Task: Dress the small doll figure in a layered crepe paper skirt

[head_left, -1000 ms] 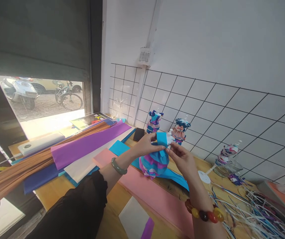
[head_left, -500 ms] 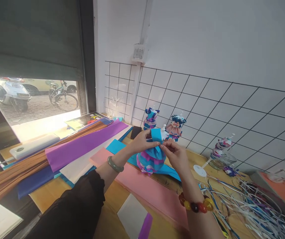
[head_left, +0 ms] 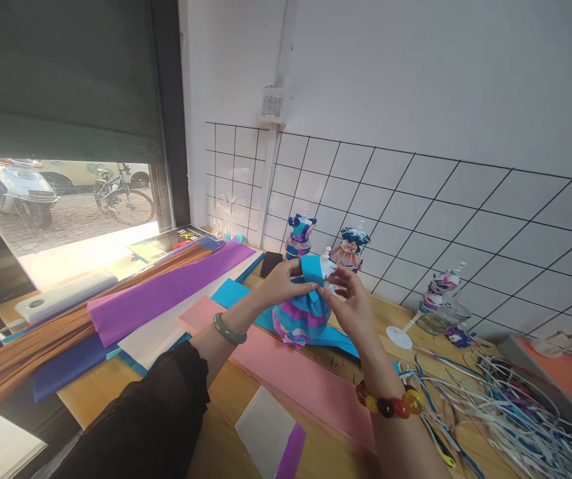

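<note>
A small white dress form (head_left: 326, 267) stands upright on the table, wearing a tiered blue, purple and pink paper skirt (head_left: 302, 319). Around its upper part lies a blue paper strip (head_left: 311, 269). My left hand (head_left: 283, 286) is closed on the left side of this strip, its thumb reaching across the front. From the right, my right hand (head_left: 352, 303) has its thumb at the front of the bodice near a short hanging end of blue paper. Its other fingers are curved apart behind the form, partly hidden, and touch its right side.
Pink paper (head_left: 296, 379), purple paper (head_left: 166, 279) and brown pleated paper (head_left: 81, 326) cover the left and middle. Dressed small forms (head_left: 300, 236) stand behind. Tangled strips (head_left: 505, 406), a glass bowl (head_left: 438, 322) and a white-based stand (head_left: 398, 337) are at right. A phone (head_left: 271, 264) lies behind.
My right hand's fingers have opened and moved up around the right side of the form, while its thumb stays at the front. My left hand keeps hold of the strip. The view has shifted slightly.
</note>
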The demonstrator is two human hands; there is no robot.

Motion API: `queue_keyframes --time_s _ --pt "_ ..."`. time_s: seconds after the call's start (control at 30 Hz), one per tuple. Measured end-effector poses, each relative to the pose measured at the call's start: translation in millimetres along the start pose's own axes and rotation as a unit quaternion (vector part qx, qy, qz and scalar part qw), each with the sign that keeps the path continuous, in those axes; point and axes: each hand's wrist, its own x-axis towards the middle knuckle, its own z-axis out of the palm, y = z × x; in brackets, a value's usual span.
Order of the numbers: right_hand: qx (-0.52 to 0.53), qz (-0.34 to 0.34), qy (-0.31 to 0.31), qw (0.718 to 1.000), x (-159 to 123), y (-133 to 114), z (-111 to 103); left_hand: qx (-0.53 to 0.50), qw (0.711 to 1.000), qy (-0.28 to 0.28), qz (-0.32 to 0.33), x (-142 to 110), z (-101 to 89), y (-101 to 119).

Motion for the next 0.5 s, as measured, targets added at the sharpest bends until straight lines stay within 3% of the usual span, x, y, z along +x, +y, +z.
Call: queue_keyframes --time_s 0.5 --pt "0.096 0.013 -0.044 0.994 -4.3 1.3 4.5 0.038 0.999 0.015 -0.004 -1.4 2.5 1.0"
